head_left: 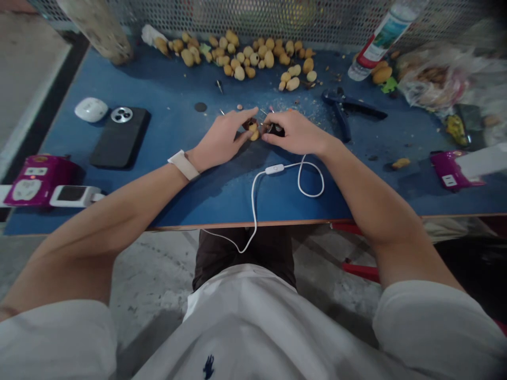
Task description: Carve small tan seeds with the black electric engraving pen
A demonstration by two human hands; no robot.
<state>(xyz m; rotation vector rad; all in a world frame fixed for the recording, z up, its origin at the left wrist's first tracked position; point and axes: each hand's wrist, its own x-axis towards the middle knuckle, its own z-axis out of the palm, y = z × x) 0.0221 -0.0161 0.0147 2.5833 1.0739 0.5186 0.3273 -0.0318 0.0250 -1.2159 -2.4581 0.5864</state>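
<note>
On the blue tabletop, the left hand pinches a small yellow-brown nut while the right hand clenches a black corded tool against it, seemingly mid-carving, demanding a steady grip.

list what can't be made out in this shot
Head view:
- yellow piece: mostly covered by the left hand, too small to identify.
- dark tool: mostly hidden inside the right hand.
- bottle: top cut off by upper edge.
- plastic bags: blurred near right edge.
</note>
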